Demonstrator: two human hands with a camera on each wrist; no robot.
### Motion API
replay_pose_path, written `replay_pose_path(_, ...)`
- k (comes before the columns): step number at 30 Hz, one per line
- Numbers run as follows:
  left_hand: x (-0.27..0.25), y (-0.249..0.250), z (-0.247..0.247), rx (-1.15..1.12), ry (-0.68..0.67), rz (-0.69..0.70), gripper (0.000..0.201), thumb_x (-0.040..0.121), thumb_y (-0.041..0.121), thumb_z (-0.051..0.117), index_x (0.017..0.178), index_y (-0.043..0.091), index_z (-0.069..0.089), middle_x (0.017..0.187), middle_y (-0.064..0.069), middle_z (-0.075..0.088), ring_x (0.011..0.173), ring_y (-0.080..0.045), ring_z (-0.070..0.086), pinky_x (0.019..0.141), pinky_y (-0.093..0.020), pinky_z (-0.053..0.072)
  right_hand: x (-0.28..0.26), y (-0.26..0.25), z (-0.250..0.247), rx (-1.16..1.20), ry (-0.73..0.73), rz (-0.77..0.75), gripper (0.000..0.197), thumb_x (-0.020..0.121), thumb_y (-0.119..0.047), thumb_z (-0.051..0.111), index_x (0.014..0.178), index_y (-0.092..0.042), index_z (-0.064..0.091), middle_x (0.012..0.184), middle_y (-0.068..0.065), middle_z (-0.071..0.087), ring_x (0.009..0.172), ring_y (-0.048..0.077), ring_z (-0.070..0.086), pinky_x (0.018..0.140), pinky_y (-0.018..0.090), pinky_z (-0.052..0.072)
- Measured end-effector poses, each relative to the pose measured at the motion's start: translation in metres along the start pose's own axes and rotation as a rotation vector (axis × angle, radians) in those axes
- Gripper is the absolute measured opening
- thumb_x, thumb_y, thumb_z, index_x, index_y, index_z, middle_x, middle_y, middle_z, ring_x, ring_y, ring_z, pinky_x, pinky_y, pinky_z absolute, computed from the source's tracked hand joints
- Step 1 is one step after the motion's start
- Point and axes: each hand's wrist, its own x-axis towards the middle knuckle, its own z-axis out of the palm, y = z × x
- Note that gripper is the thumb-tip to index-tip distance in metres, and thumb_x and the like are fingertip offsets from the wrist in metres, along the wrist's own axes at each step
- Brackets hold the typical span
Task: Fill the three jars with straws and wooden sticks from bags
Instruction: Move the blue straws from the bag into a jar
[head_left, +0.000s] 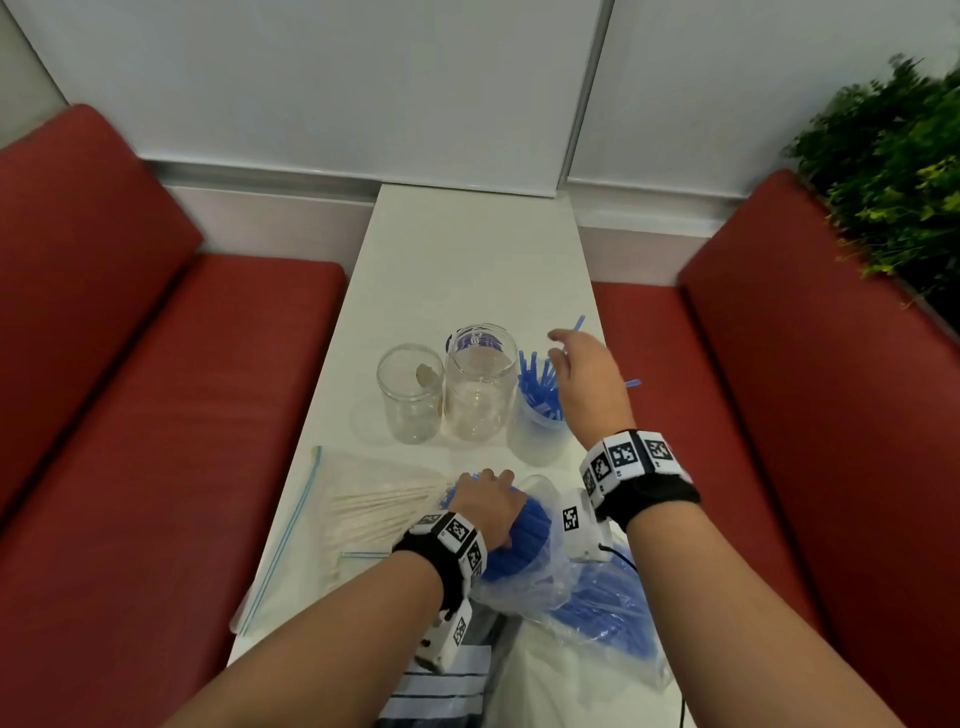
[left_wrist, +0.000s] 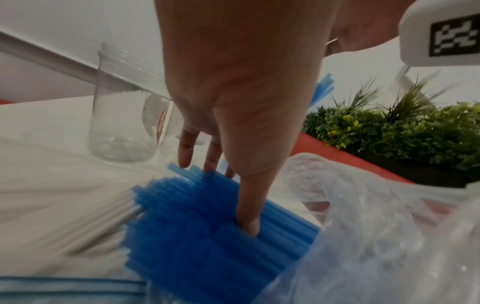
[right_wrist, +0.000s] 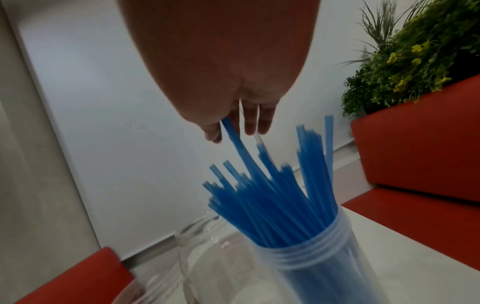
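Three jars stand mid-table: a small clear jar (head_left: 410, 395), a taller clear jar (head_left: 480, 384) and a frosted jar (head_left: 537, 431) holding several blue straws (right_wrist: 272, 201). My right hand (head_left: 563, 348) hovers over the frosted jar with its fingers hanging loose. One straw top lies between thumb and fingers (right_wrist: 228, 127). My left hand (head_left: 485, 493) grips a thick bundle of blue straws (left_wrist: 197, 236) at the mouth of a clear plastic bag (head_left: 545, 566). The thumb (left_wrist: 246, 205) presses on top of the bundle. A zip bag of wooden sticks (head_left: 374, 512) lies left of it.
The narrow white table (head_left: 467, 260) runs away to a white wall. Red benches (head_left: 182, 389) flank both sides, and a green plant (head_left: 893, 171) stands at the right. A striped cloth or bag (head_left: 441, 691) hangs at the near edge, and more straws fill the bag (head_left: 608, 613).
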Motion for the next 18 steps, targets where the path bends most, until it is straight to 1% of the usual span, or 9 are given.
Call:
replay_pose_path(2, -0.002, 0.0, 0.001, 0.065, 0.046, -0.01, 0.041, 0.096, 0.027, 0.058, 0.135, 0.016, 0.048, 0.137, -0.01, 0.04, 0.121, -0.032, 0.045, 0.097, -0.045, 0.039, -0.004, 0.004, 0.009, -0.031, -0.178, 0.073, 0.049, 0.109, -0.031, 0.043, 0.151, -0.005, 0.04, 0.152, 0.018, 0.044, 0.146, 0.036, 0.031, 0.119, 0.042, 0.027)
replay_pose_path(4, -0.003, 0.0, 0.001, 0.119, 0.074, -0.016, 0.033, 0.099, 0.02, 0.052, 0.132, 0.015, 0.051, 0.135, -0.009, 0.043, 0.118, -0.03, 0.047, 0.097, -0.044, 0.038, -0.009, 0.007, 0.012, -0.012, -0.232, 0.107, 0.064, 0.107, -0.045, 0.041, 0.159, -0.012, 0.026, 0.166, 0.015, 0.023, 0.156, 0.034, 0.007, 0.126, 0.048, 0.013)
replay_pose_path(6, -0.005, 0.0, -0.002, 0.153, 0.071, -0.026, 0.03, 0.1, 0.018, 0.05, 0.13, 0.014, 0.052, 0.132, -0.008, 0.047, 0.117, -0.028, 0.048, 0.099, -0.044, 0.036, -0.016, 0.004, 0.009, 0.136, -0.128, 0.087, 0.066, 0.105, -0.048, 0.042, 0.161, -0.018, 0.023, 0.169, 0.01, 0.017, 0.158, 0.026, 0.0, 0.127, 0.047, 0.012)
replay_pose_path(8, -0.005, 0.0, -0.003, 0.163, 0.025, -0.047, 0.03, 0.101, 0.018, 0.047, 0.13, 0.014, 0.052, 0.131, -0.007, 0.052, 0.119, -0.026, 0.048, 0.102, -0.045, 0.034, -0.023, -0.003, 0.002, 0.242, 0.074, 0.006, 0.056, 0.107, -0.04, 0.045, 0.157, -0.019, 0.033, 0.164, 0.006, 0.03, 0.156, 0.021, 0.012, 0.125, 0.04, 0.021)
replay_pose_path(10, -0.005, -0.001, -0.004, 0.173, -0.03, -0.067, 0.03, 0.101, 0.019, 0.046, 0.131, 0.016, 0.051, 0.131, -0.005, 0.055, 0.121, -0.025, 0.048, 0.105, -0.046, 0.031, -0.03, -0.01, -0.008, 0.203, 0.352, -0.13, 0.041, 0.107, -0.024, 0.05, 0.146, -0.013, 0.049, 0.142, 0.005, 0.054, 0.137, 0.018, 0.041, 0.115, 0.031, 0.033)
replay_pose_path(12, -0.005, -0.003, -0.007, 0.172, -0.101, -0.084, 0.031, 0.1, 0.019, 0.047, 0.131, 0.019, 0.05, 0.13, -0.003, 0.057, 0.121, -0.023, 0.048, 0.109, -0.049, 0.026, -0.036, -0.017, -0.015, 0.224, 0.49, -0.206, 0.033, 0.104, -0.015, 0.053, 0.136, -0.013, 0.055, 0.113, 0.0, 0.061, 0.107, 0.012, 0.052, 0.098, 0.019, 0.039)
replay_pose_path(14, -0.006, -0.005, -0.014, 0.115, -0.148, -0.082, 0.028, 0.101, 0.018, 0.045, 0.128, 0.019, 0.051, 0.127, -0.003, 0.059, 0.118, -0.023, 0.052, 0.109, -0.05, 0.024, -0.046, -0.025, -0.021, 0.376, 0.406, -0.223, 0.029, 0.102, -0.015, 0.052, 0.129, -0.023, 0.054, 0.091, -0.005, 0.058, 0.083, 0.008, 0.053, 0.079, 0.016, 0.042)
replay_pose_path(16, -0.011, -0.007, -0.027, -0.002, -0.156, -0.064, 0.028, 0.102, 0.02, 0.043, 0.129, 0.015, 0.051, 0.128, -0.007, 0.058, 0.118, -0.026, 0.055, 0.105, -0.045, 0.034, -0.057, -0.027, -0.021, 0.442, 0.271, -0.229, 0.027, 0.099, -0.012, 0.049, 0.119, -0.03, 0.052, 0.073, -0.001, 0.056, 0.064, 0.011, 0.051, 0.062, 0.023, 0.043)
replay_pose_path(18, -0.019, -0.01, -0.044, -0.079, -0.159, -0.049, 0.032, 0.103, 0.018, 0.042, 0.132, 0.009, 0.052, 0.13, -0.012, 0.056, 0.118, -0.029, 0.056, 0.101, -0.039, 0.043, -0.067, -0.025, -0.017, 0.407, 0.108, -0.185, 0.028, 0.097, -0.008, 0.048, 0.113, -0.03, 0.052, 0.069, 0.006, 0.059, 0.06, 0.016, 0.053, 0.059, 0.029, 0.044)
